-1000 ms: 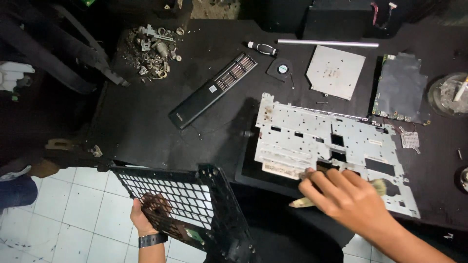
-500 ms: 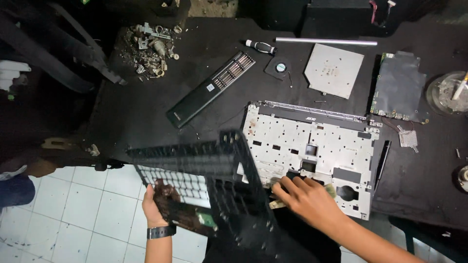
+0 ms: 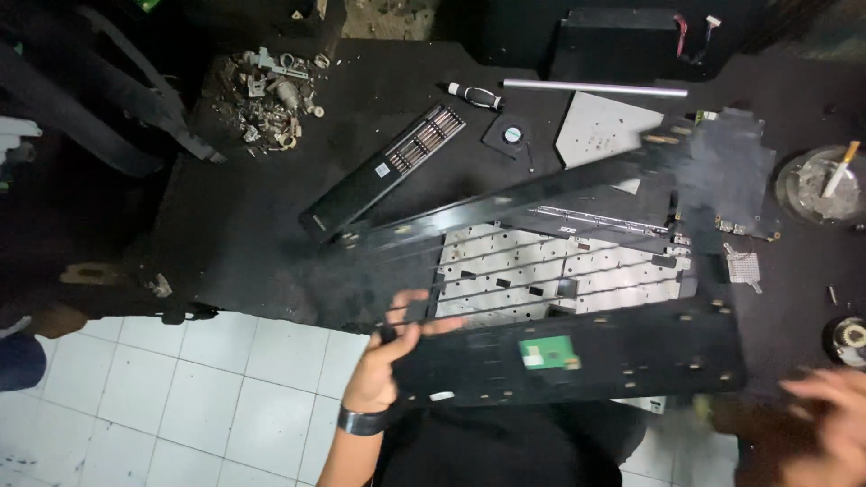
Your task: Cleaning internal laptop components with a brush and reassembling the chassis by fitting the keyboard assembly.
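Risk sits mainly with the black laptop cover [image 3: 577, 352], a wide hollow frame held up above the near edge of the worktop [image 3: 262, 225] by one end only. Judging from the blur along its length, it is swinging, and the far corner passes over the dark circuit board [image 3: 731, 176] and close to the glass ashtray [image 3: 825, 185] at the right edge, where a cigarette [image 3: 841, 169] rests; a careless sweep could knock either one. The small green board [image 3: 548, 352] fixed to the cover's near bar could also catch on something if the frame drops.

The left hand [image 3: 388, 361], a watch on its wrist, is closed on the cover's left end, thumb over the top and fingers [image 3: 410, 307] curled through the opening, so its grip is clamped on the frame. The right hand [image 3: 825, 419] shows at the lower right corner, badly smeared; its fingers look spread, just beside the cover's right end, but I cannot tell whether they touch it or hold anything.

Beneath the frame the silver keyboard plate [image 3: 559, 271] lies flat on the worktop. Further back lie a long black hinge strip [image 3: 383, 171], a small round fan [image 3: 511, 135], a grey metal sheet [image 3: 600, 126], a thin silver rod [image 3: 595, 87], and a heap of screws and scrap [image 3: 266, 95] near the far left corner.
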